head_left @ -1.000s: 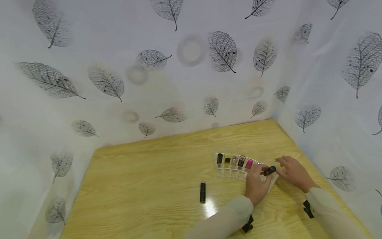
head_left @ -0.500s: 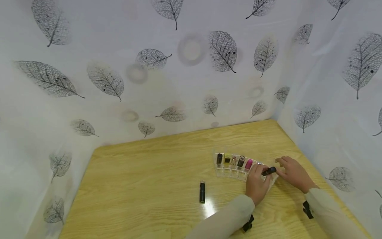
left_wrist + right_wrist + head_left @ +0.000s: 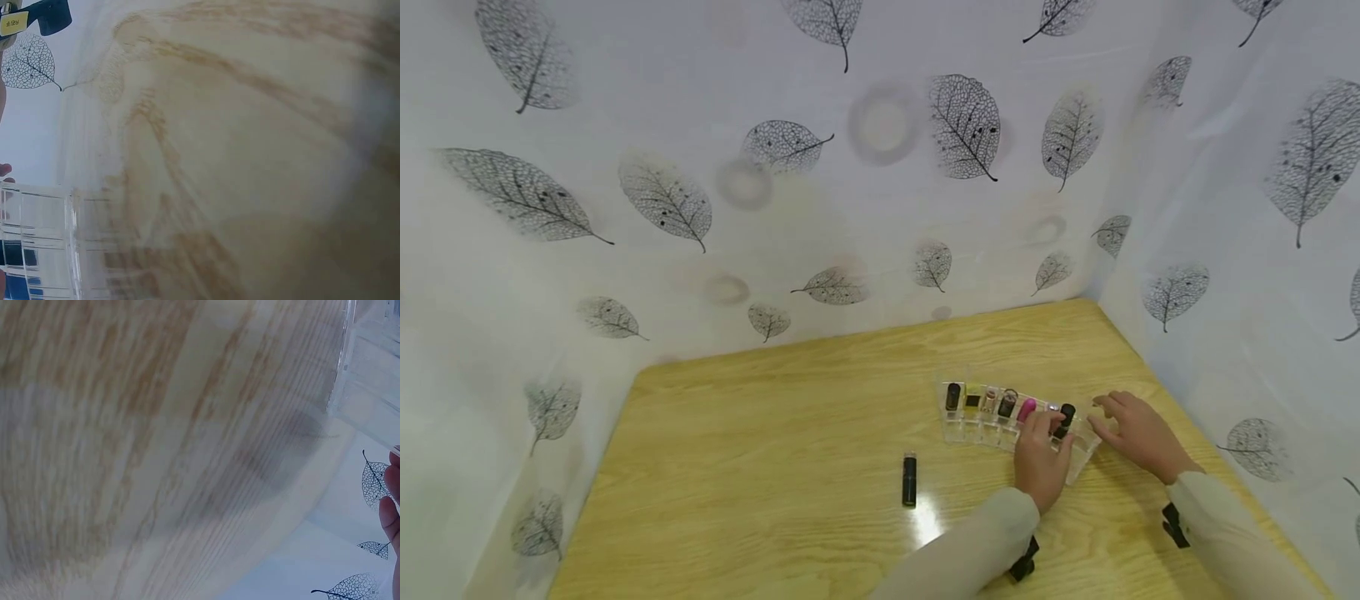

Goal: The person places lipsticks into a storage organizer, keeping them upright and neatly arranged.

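Observation:
A black lipstick (image 3: pixel 1066 419) stands nearly upright in the right half of a clear, curved lipstick organizer (image 3: pixel 1081 467). My left hand (image 3: pixel 1040 462) pinches it between thumb and fingers, partly covering the organizer's front. At the organizer's right end, my right hand (image 3: pixel 1142 437) has its thumb and fingers apart and loosely bent, holding nothing. In the right wrist view its fingertips (image 3: pixel 392 481) lie by the clear organizer corner (image 3: pixel 369 394); whether they touch it I cannot tell. The left wrist view catches the organizer wall (image 3: pixel 72 244) with dark shapes behind it.
The organizer's back row holds several lipsticks, among them a black one (image 3: pixel 953 397) and a pink one (image 3: pixel 1027 409). Another black lipstick (image 3: pixel 909 481) lies on the wooden table (image 3: pixel 760 467), left of my hands. Leaf-printed cloth walls (image 3: pixel 880 208) enclose the table's back and sides.
The black lipstick in my left hand went from tilted toward the right hand to nearly upright in the organizer, shifting slightly left. My right hand has stayed almost still.

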A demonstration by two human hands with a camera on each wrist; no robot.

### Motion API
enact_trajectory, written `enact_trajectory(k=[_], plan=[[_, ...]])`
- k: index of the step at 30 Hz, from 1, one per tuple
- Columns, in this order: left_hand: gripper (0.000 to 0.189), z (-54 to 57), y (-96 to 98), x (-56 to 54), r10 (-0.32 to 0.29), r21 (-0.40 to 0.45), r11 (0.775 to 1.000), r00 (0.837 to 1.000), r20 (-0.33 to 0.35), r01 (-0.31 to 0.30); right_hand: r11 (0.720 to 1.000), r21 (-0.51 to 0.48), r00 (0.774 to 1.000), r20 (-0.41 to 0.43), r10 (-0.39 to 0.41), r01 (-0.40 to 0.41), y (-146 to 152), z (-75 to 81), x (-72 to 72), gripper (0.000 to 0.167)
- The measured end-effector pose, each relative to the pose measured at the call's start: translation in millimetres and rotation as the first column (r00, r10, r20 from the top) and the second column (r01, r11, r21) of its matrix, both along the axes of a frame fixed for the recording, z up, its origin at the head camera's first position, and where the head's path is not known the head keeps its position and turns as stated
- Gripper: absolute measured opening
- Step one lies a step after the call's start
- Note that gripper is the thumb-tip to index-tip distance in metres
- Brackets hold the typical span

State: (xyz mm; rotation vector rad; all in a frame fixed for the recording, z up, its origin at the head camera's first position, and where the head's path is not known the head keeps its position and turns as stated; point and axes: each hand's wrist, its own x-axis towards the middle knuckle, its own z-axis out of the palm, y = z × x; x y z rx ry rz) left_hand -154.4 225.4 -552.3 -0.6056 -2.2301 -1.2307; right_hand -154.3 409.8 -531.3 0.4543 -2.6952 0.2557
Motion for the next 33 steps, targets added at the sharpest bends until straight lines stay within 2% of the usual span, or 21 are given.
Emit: enact_trajectory(k=[7,11,16,20,23,27,30,33], plan=[[0.028,-0.5,-3.3,1.4,-0.012,0.008,1.000,1.000,-0.027,0.012,1.000,0.010,1.000,-0.003,0.008,-0.008,-1,2.9,0.2,0.028],[0.027,2.4,-8.7,4.6,0.003,-0.039,0.999,0.999,-0.043,-0.005,1.000,0.008,1.000,0.008,0.000,0.000,-1,2.2,0.8,0.028],[0.027,12.4,-19.2,6.5,0.017,-0.126,0.992,0.996,-0.087,-0.027,1.000,0.013,1.000,0.004,0.004,-0.004,-1,2.0,0.2,0.029],[0.026,27.8,-34.0,6.2,-0.031,-0.203,0.979,0.992,-0.120,0.006,1.000,0.007,1.000,0.000,0.007,-0.007,-1,1.6,-0.8,0.028],[0.027,41.7,-49.6,6.8,-0.099,-0.281,0.957,0.991,-0.092,0.070,1.000,0.002,1.000,-0.002,0.006,-0.006,0,0.6,-0.9,0.028],[0.029,58.2,-75.0,8.2,-0.182,-0.389,0.907,0.983,-0.010,0.164,1.000,0.003,1.000,-0.006,0.006,-0.006,1,-0.2,-0.9,0.027],[0.027,66.8,-96.5,8.8,-0.208,-0.461,0.865,0.978,0.033,0.200,1.000,0.004,1.000,0.000,0.005,-0.005,0,0.3,-0.8,0.026],[0.025,72.5,-119.7,9.1,-0.208,-0.519,0.829,0.976,0.057,0.207,1.000,0.004,1.000,0.015,0.004,-0.004,-1,0.8,-0.4,0.025]])
